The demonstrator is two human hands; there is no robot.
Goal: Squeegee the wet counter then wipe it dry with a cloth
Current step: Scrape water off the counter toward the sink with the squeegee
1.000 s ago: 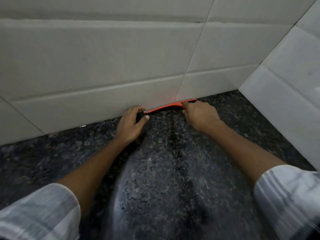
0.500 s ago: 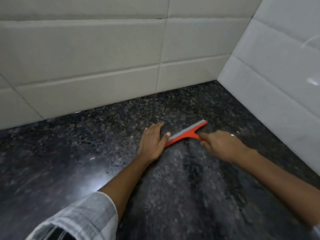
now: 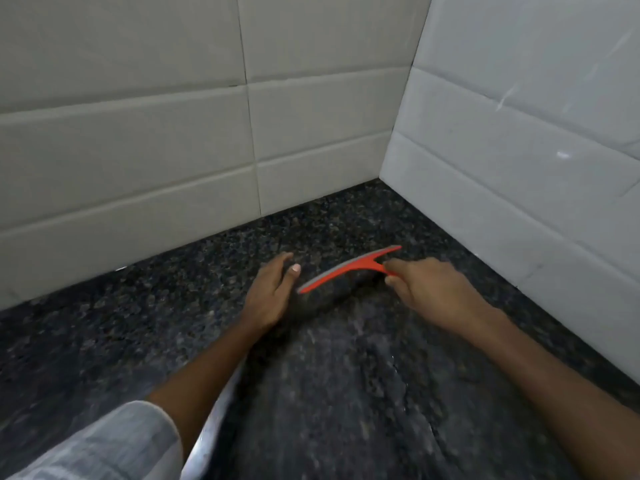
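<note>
At the far left a striped sleeve (image 3: 114, 445) covers the left forearm, which reaches forward over the dark speckled granite counter (image 3: 104, 341). The left hand (image 3: 272, 294) lies with straight fingers flat on the stone, thumb out toward the tool, holding nothing; it is just beside the blade's near end but I cannot tell whether it touches it. Next comes the red squeegee (image 3: 349, 268), its grey rubber edge along the far side, the blade running diagonally from lower left to upper right, near the corner where the back tiled wall (image 3: 138, 133) meets the side tiled wall (image 3: 519, 150). Whether the rubber sits fully on the counter or is slightly lifted is unclear because of blur. The right hand (image 3: 427, 289) grips the squeegee's short handle, fingers curled around it. The step in hand appears to be pulling water off the stone; no cloth is in view, so the drying is probably yet to come. To do this stroke well, I would keep the rubber pressed evenly along its whole length, tilt the handle low toward the body, and draw in one steady pull so no streak is left. The left hand would best stay clear of the blade's path, or only steady its end, lest it smear the wet film.
</note>
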